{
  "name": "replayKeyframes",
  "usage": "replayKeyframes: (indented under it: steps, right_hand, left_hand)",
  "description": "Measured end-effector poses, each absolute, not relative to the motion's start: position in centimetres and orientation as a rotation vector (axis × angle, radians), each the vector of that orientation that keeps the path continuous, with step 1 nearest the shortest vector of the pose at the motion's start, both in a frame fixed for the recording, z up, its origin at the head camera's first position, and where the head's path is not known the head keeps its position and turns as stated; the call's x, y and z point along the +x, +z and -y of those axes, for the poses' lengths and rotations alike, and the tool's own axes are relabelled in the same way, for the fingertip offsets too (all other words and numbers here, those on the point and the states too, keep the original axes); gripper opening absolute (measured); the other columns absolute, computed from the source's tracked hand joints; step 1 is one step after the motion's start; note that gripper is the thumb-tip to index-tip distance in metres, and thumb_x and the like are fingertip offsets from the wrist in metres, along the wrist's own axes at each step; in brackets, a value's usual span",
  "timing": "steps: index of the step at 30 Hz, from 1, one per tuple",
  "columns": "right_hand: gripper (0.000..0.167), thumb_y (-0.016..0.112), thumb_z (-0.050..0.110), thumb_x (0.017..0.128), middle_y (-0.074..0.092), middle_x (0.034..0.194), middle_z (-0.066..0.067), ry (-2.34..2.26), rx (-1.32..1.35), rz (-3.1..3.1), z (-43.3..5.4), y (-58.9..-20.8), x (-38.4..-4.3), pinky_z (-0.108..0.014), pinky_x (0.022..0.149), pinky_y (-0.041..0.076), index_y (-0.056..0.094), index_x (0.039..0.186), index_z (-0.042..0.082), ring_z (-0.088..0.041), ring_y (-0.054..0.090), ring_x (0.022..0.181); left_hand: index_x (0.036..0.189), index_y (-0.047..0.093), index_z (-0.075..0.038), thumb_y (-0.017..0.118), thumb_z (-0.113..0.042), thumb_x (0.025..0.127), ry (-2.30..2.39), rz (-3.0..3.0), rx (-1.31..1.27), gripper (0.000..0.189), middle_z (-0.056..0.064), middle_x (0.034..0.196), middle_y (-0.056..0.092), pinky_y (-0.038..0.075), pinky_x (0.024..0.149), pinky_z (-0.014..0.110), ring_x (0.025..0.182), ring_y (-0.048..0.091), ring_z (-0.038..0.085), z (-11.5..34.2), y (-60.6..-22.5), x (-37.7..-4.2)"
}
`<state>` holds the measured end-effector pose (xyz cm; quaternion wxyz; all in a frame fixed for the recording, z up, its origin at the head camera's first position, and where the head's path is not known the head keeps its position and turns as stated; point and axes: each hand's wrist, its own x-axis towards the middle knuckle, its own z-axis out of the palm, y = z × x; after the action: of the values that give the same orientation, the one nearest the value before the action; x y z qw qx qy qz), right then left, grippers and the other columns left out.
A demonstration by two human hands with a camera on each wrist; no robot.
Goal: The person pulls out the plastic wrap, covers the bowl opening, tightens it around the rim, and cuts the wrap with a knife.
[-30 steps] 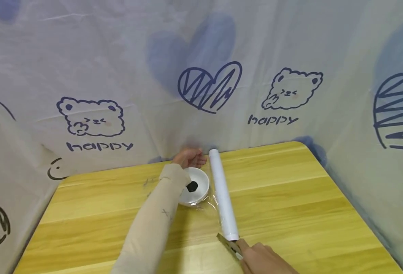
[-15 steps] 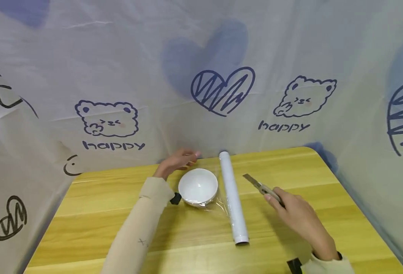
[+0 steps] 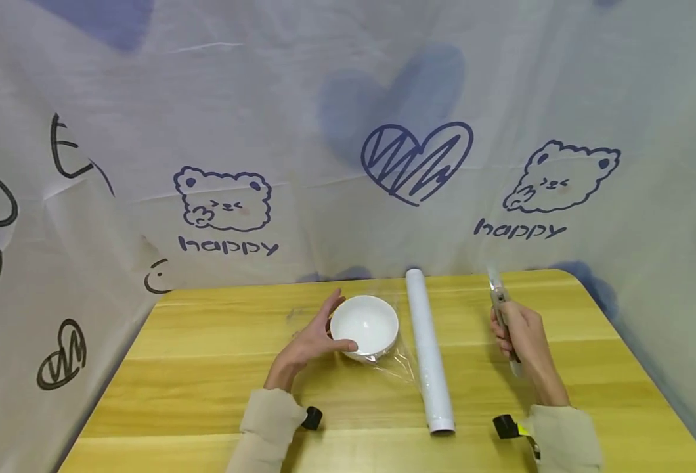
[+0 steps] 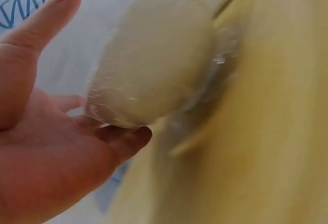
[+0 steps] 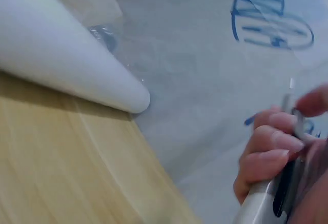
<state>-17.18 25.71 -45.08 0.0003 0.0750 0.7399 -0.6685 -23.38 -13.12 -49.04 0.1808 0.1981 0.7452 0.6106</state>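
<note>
A white bowl stands on the table with clear cling film about it; the left wrist view shows the film stretched round the bowl. At its left side is my left hand, fingers spread and touching the bowl's side, the thumb held apart from the fingers near the front rim. A white roll of cling film lies lengthwise just right of the bowl. Further right, my right hand grips a utility knife, its blade out and directed away from me. Fingers wrap the handle in the right wrist view.
The yellow wood-grain table ends at a pale curtain printed with hearts and bears, which hangs along the back and both sides. Small black devices sit at both wrists.
My right hand has carried the utility knife from the roll's near end to the right, away from the roll. My left hand has drawn back from behind the bowl to its left side.
</note>
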Motion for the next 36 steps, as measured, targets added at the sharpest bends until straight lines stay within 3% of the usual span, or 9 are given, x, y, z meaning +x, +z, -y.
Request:
replayKeyframes:
  steps: [6, 9, 13, 16, 21, 27, 30, 34, 36]
  right_hand:
    - [0.035, 0.025, 0.028, 0.109, 0.046, 0.063, 0.005, -2.719, 0.089, -1.386, -28.3, -47.6, -19.0, -0.023, 0.041, 0.036, 0.051, 0.092, 0.011, -0.009, 0.032, 0.048]
    - [0.028, 0.031, 0.020, 0.105, 0.046, 0.065, 0.001, -2.872, 0.090, -1.000, -29.6, -49.3, -19.1, -0.028, 0.045, 0.032, 0.053, 0.091, 0.010, -0.014, 0.025, 0.054]
    - [0.010, 0.043, 0.006, 0.088, 0.046, 0.064, -0.005, -2.978, 0.210, -0.644, -30.9, -51.2, -19.0, -0.034, 0.047, 0.033, 0.052, 0.093, 0.006, -0.020, 0.028, 0.054]
    - [0.021, 0.044, 0.000, 0.081, 0.047, 0.067, -0.008, -3.005, 0.286, -0.508, -31.4, -51.8, -19.0, -0.036, 0.049, 0.036, 0.049, 0.101, 0.007, -0.022, 0.031, 0.056]
    - [0.037, 0.036, -0.011, 0.081, 0.046, 0.078, -0.010, -3.019, 0.330, -0.421, -31.3, -51.8, -19.0, -0.035, 0.058, 0.030, 0.043, 0.112, 0.009, -0.021, 0.029, 0.063]
    - [0.056, 0.018, -0.020, 0.088, 0.051, 0.109, -0.008, -2.985, 0.245, -0.534, -31.9, -52.2, -18.8, -0.036, 0.071, 0.025, 0.045, 0.127, 0.011, -0.025, 0.041, 0.085]
    - [0.068, 0.019, -0.023, 0.087, 0.058, 0.122, -0.005, -2.969, 0.258, -0.579, -32.4, -52.5, -18.7, -0.035, 0.072, 0.028, 0.045, 0.137, 0.014, -0.024, 0.044, 0.091]
    - [0.080, 0.025, -0.027, 0.082, 0.065, 0.126, -0.005, -2.948, 0.289, -0.670, -33.2, -52.4, -18.7, -0.035, 0.072, 0.035, 0.040, 0.147, 0.019, -0.023, 0.048, 0.093]
    - [0.086, 0.025, -0.026, 0.084, 0.062, 0.125, -0.004, -2.898, 0.332, -0.822, -33.3, -51.9, -18.8, -0.034, 0.074, 0.038, 0.028, 0.155, 0.021, -0.021, 0.049, 0.095]
  left_hand:
    - [0.164, -0.004, -0.007, 0.099, -0.022, 0.068, 1.948, -1.935, 0.551, 0.141, 0.023, 0.167, 0.015, 0.031, 0.119, 0.041, 0.147, 0.029, 0.041, 12.7, -51.9, -22.8]
    - [0.165, -0.003, -0.006, 0.099, -0.018, 0.067, 2.038, -1.798, 0.533, 0.141, 0.022, 0.168, 0.013, 0.033, 0.118, 0.033, 0.149, 0.024, 0.042, 12.7, -52.7, -22.7]
    - [0.165, 0.004, -0.004, 0.097, -0.010, 0.068, 2.096, -1.699, 0.511, 0.135, 0.023, 0.168, 0.013, 0.036, 0.116, 0.029, 0.151, 0.022, 0.042, 12.7, -53.1, -22.7]
    - [0.164, 0.008, -0.004, 0.095, -0.001, 0.068, 2.123, -1.679, 0.477, 0.129, 0.023, 0.167, 0.015, 0.038, 0.114, 0.029, 0.150, 0.024, 0.041, 12.8, -53.2, -22.8]
    - [0.165, 0.012, -0.007, 0.093, 0.007, 0.068, 2.152, -1.668, 0.423, 0.127, 0.022, 0.167, 0.018, 0.039, 0.113, 0.029, 0.149, 0.026, 0.040, 13.0, -53.2, -22.9]
    - [0.165, 0.014, -0.008, 0.093, 0.008, 0.067, 2.170, -1.657, 0.407, 0.126, 0.021, 0.167, 0.018, 0.040, 0.113, 0.029, 0.149, 0.027, 0.039, 13.1, -53.1, -22.4]
    - [0.165, 0.015, -0.008, 0.093, 0.007, 0.067, 2.168, -1.649, 0.421, 0.126, 0.022, 0.166, 0.019, 0.040, 0.113, 0.029, 0.148, 0.028, 0.039, 13.1, -53.2, -22.5]
    - [0.165, 0.015, -0.008, 0.094, 0.004, 0.068, 2.165, -1.642, 0.430, 0.126, 0.021, 0.166, 0.019, 0.039, 0.113, 0.029, 0.149, 0.028, 0.038, 13.0, -53.2, -22.5]
    - [0.165, 0.014, -0.008, 0.094, 0.003, 0.067, 2.167, -1.642, 0.434, 0.127, 0.021, 0.166, 0.019, 0.039, 0.114, 0.029, 0.149, 0.027, 0.039, 12.9, -53.3, -22.5]
